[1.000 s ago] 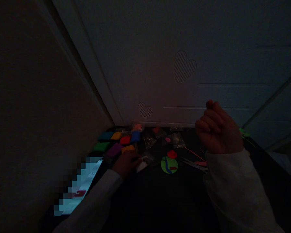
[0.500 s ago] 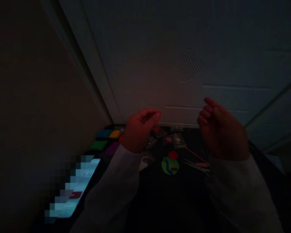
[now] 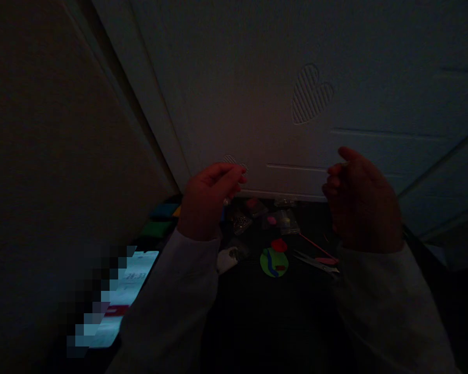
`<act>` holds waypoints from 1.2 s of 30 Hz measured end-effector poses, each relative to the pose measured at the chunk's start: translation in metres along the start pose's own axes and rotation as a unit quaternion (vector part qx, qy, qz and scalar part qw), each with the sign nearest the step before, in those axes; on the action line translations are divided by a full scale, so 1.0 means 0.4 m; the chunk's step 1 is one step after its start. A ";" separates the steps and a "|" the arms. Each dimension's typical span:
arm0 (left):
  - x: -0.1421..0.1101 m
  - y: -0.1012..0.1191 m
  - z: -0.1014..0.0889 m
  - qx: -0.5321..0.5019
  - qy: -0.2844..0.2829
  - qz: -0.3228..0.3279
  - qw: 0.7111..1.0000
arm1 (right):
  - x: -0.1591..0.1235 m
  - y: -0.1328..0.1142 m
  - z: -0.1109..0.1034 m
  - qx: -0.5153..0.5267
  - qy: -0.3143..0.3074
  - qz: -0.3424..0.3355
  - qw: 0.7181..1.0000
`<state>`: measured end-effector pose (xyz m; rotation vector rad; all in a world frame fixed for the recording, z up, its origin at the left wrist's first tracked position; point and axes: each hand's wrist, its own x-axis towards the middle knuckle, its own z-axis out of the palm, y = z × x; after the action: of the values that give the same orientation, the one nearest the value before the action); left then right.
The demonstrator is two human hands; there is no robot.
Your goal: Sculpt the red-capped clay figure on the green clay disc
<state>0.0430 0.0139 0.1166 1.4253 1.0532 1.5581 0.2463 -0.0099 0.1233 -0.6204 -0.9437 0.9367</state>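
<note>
My left hand (image 3: 208,200) is raised over the table's back left, thumb and fingertips pressed together. Whatever may be in that pinch is too dark and small to see. Level with it on the right, my right hand (image 3: 362,202) is closed, the thumb against curled fingers. A tiny pale speck shows at its thumb tip, but its kind is unclear. Between and below the hands lies a green clay disc (image 3: 281,257) bearing a blue strip and a small dark red piece. A red clay piece (image 3: 279,244) touches its upper edge. Scissors (image 3: 315,262) lie beside the disc, below my right hand.
A lit phone (image 3: 138,283) lies at the left. Small clear bags (image 3: 288,222) sit along the back, near a white lump (image 3: 226,259). Blue (image 3: 164,210) and green packs (image 3: 155,228) are at the back left. A white panel with embossed hearts (image 3: 312,94) rises behind.
My left hand has shifted left and slightly up, uncovering more of the bags. My right hand has moved a little right, its thumb and fingers closer together. The view has tilted slightly.
</note>
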 end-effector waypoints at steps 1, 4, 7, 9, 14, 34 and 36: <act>0.001 -0.002 -0.001 -0.008 -0.003 -0.002 1.000 | -0.002 0.001 0.002 -0.004 -0.008 0.003 1.000; 0.000 -0.008 0.004 -0.021 -0.020 -0.010 1.000 | -0.009 0.005 0.011 -0.020 -0.028 0.003 0.999; -0.006 -0.014 0.020 -0.038 -0.034 -0.020 0.999 | -0.015 0.010 0.017 -0.046 -0.046 -0.015 0.998; -0.012 -0.017 0.034 -0.048 -0.040 -0.027 0.998 | -0.018 0.012 0.019 -0.088 -0.046 -0.032 0.995; -0.027 -0.017 0.060 -0.030 -0.074 -0.043 0.996 | -0.028 0.015 0.022 -0.149 -0.024 -0.068 0.986; -0.021 -0.017 0.053 -0.022 -0.056 -0.018 0.998 | -0.034 0.012 0.030 -0.242 -0.003 -0.144 0.959; -0.022 -0.017 0.053 -0.020 -0.057 -0.016 0.998 | -0.032 0.015 0.028 -0.234 0.002 -0.145 0.961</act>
<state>0.0649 0.0100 0.1080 1.4459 0.9685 1.4497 0.2306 -0.0175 0.1187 -0.8524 -1.2293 0.4471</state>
